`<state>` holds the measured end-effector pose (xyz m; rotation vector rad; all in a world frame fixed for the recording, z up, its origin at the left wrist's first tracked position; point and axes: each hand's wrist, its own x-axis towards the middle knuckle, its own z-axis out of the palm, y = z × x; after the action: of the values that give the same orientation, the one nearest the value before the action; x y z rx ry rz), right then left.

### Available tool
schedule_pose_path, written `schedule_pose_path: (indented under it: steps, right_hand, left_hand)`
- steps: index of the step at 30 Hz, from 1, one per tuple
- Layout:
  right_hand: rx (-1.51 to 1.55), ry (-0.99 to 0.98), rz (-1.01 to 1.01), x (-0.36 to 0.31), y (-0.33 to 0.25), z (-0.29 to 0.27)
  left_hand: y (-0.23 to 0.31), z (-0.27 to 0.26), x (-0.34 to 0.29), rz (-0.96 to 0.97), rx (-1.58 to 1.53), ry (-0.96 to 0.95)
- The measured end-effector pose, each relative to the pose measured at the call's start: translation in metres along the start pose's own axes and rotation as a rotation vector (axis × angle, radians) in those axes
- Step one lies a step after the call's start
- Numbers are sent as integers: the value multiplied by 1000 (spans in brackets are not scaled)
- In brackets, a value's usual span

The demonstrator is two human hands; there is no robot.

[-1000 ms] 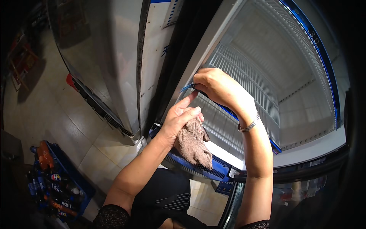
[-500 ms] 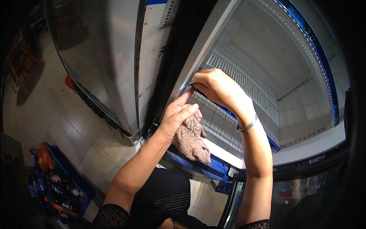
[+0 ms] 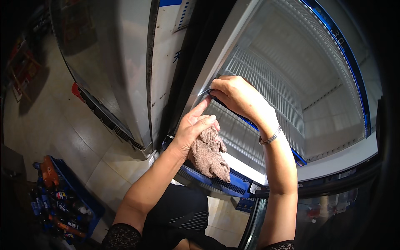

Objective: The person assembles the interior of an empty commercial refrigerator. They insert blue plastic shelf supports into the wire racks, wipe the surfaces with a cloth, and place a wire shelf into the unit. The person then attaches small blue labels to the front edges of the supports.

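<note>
My left hand [image 3: 191, 127] has its lower fingers closed round a brown, fuzzy cloth [image 3: 209, 154], which hangs below the palm. Its index finger reaches up to the left end of a dark strip [image 3: 227, 105] along the front edge of a wire shelf [image 3: 266, 83]. At that same end my right hand [image 3: 241, 92] is closed, with thumb and fingers pinching the strip near the inner side wall of an open display fridge [image 3: 225, 50]. Part of that grip is hidden behind the fingers. A metal bangle [image 3: 271, 136] circles my right wrist.
Left of the fridge stands another tall cabinet [image 3: 137, 75]. A blue crate [image 3: 93, 200] holding several bottles sits on the tiled floor at lower left. The fridge's blue lower edge [image 3: 237, 179] runs beneath the cloth, and a dark-framed glass door [image 3: 325, 208] is at lower right.
The cloth has swung very slightly, and my left fingertip has shifted a little at the strip's end. My right hand stays almost in place.
</note>
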<state>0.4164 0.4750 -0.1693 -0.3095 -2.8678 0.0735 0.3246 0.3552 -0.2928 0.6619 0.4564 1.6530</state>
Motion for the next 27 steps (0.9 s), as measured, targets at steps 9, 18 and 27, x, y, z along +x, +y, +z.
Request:
schedule_pose_path:
  steps: [9,18,27]
  right_hand:
    - [-27,9,-12,-3,1,1]
    - [-63,3,13,-1,-3,3]
    - [-77,-6,17,-2,1,7]
  left_hand:
    - [1,2,-1,0,-2,-3]
    - [2,3,-2,-25,-28,-27]
    - [1,1,-1,-30,-30,-43]
